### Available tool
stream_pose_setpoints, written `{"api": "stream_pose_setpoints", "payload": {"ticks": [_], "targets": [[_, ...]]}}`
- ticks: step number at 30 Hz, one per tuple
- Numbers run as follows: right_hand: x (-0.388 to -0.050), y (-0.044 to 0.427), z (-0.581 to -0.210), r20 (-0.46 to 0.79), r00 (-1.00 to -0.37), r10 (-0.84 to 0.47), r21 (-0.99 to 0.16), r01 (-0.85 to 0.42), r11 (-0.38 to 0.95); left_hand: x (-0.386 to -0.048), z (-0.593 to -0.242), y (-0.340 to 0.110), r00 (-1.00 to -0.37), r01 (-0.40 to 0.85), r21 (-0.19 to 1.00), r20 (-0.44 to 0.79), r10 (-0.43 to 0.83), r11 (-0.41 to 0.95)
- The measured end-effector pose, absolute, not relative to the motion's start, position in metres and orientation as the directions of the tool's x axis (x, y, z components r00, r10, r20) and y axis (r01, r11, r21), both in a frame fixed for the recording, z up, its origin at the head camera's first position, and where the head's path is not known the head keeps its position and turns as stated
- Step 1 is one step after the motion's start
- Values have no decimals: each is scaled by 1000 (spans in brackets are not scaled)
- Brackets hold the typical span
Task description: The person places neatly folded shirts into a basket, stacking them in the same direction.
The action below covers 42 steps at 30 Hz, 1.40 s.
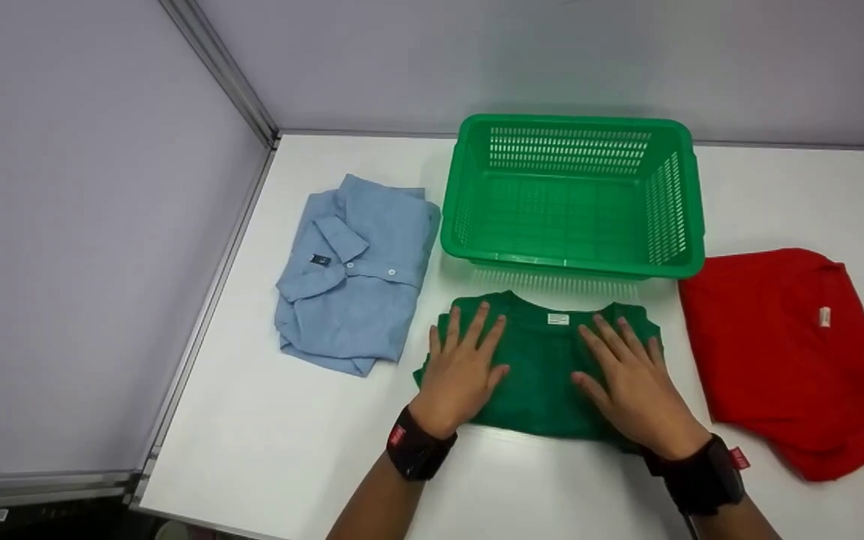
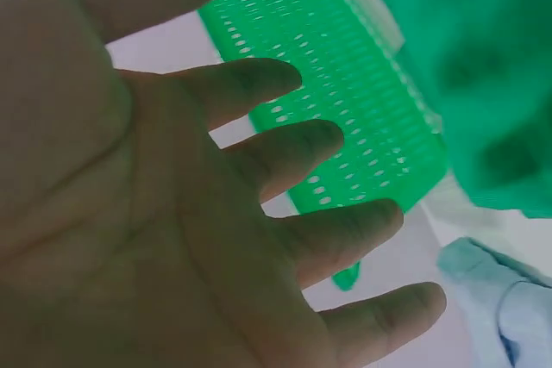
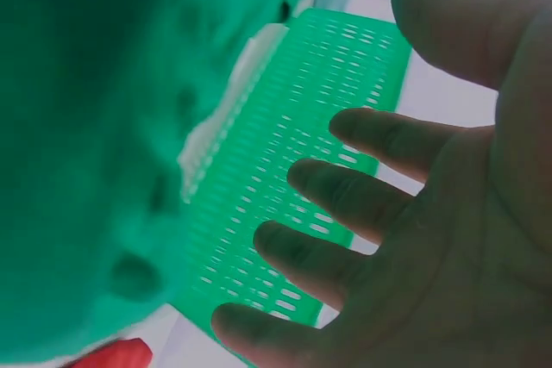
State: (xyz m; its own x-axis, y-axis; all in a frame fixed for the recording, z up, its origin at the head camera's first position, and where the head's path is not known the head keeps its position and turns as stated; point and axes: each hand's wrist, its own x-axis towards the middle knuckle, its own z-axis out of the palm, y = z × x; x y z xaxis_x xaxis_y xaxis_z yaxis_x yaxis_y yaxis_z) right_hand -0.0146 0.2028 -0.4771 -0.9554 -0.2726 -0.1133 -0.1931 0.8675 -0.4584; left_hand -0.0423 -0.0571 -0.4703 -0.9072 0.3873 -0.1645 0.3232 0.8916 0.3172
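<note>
A folded green shirt (image 1: pixel 541 375) with a small white neck label lies on the white table, just in front of the green basket (image 1: pixel 574 266). My left hand (image 1: pixel 458 375) is spread over its left part, fingers straight and pointing toward the basket. Over the right part of the shirt is my right hand (image 1: pixel 631 386), also with straight, parted fingers. Both wrist views show the palms with fingers extended and nothing held. Whether the palms press on the cloth or hover just over it, I cannot tell.
Left of the basket lies a folded light blue button shirt (image 1: pixel 372 277). A folded red garment (image 1: pixel 784 360) sits at the right, close to my right hand. Grey panels (image 1: pixel 102 247) border the white table (image 1: pixel 252 435) at the left and back.
</note>
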Motion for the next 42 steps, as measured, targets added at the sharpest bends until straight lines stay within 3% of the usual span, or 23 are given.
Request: {"api": "stream_pose_setpoints", "payload": {"ticks": [9,21,35,42], "targets": [[-13,200,-489,-192,-942,-274,-448,-165,879,-41,-489,-59,-898,303,338,-213,386,891],[-14,203,-496,-213,-936,-282,-420,-173,891,-40,-499,-57,-892,308,276,-250,378,910],[-8,200,-499,-145,-947,-287,-361,-219,906,-38,-498,-56,-887,337,225,-248,389,914],[-6,215,-483,-86,-974,-211,-423,-156,893,-43,-484,-66,-913,286,327,-192,360,901]]}}
